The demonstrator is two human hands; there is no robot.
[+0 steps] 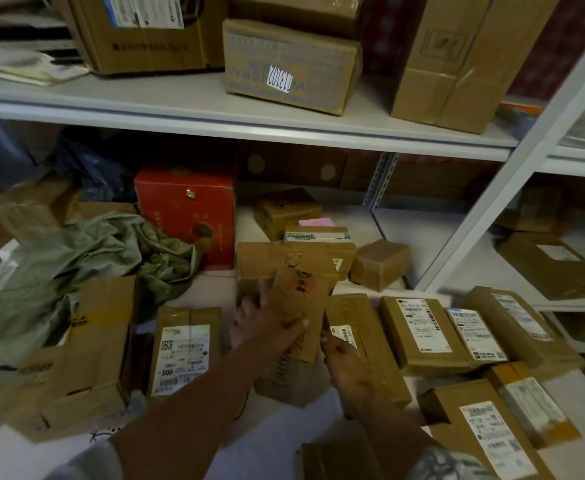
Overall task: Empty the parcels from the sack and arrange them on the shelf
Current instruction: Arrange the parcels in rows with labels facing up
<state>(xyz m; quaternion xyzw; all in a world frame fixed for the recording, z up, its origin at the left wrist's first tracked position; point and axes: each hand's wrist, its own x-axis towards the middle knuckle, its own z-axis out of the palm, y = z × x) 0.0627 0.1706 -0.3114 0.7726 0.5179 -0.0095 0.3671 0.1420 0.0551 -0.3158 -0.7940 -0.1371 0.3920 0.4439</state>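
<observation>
Parcel (301,299) held upright over the floor pile, below the shelf (235,119); left hand (270,327) wrapped round its side, right hand (343,355) pinching its lower edge. Best lifted level, clear of the sack (87,261).

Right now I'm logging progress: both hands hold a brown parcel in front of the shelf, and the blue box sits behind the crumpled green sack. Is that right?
One detail is off: the box behind the crumpled green sack is red, not blue, as the head view shows. The rest stands: the left hand and right hand hold a brown parcel in front of the shelf.
</observation>
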